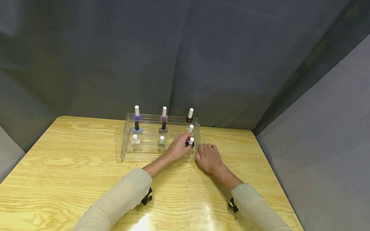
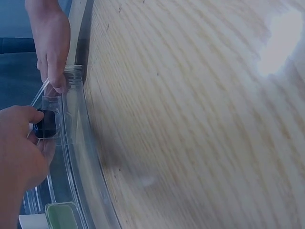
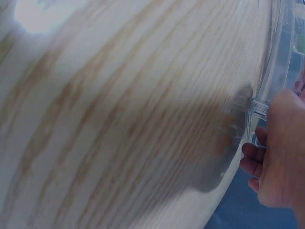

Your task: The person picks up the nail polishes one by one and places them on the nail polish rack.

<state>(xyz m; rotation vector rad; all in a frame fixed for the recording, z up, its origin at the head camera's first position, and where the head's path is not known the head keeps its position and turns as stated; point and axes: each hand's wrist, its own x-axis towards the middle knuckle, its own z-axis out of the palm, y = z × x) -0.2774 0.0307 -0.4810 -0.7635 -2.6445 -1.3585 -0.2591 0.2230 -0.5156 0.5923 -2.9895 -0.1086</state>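
Observation:
My left hand (image 1: 178,147) reaches to the right end of the clear stepped display rack (image 1: 125,141). Its thumb and fingers pinch a dark nail polish bottle (image 2: 46,125) with a white cap, at the front tier. Directly behind stands another white-capped bottle (image 1: 191,128), its lower part mostly covered by the hand. At the rack's front right corner, my right hand (image 1: 210,158) grips the side panel, fingers curled along the outside. A green bottle (image 1: 162,142) stands in the middle of the front tier, left of my left hand.
Further back are purple (image 1: 137,116), mauve (image 1: 164,116) and dark brown (image 1: 189,118) bottles on the top tier. Blue (image 1: 137,129) and grey (image 1: 163,129) bottles occupy the middle tier. A pale bottle (image 1: 135,142) is at front left. Dark curtain (image 1: 162,64) hangs behind the wooden table (image 1: 72,166).

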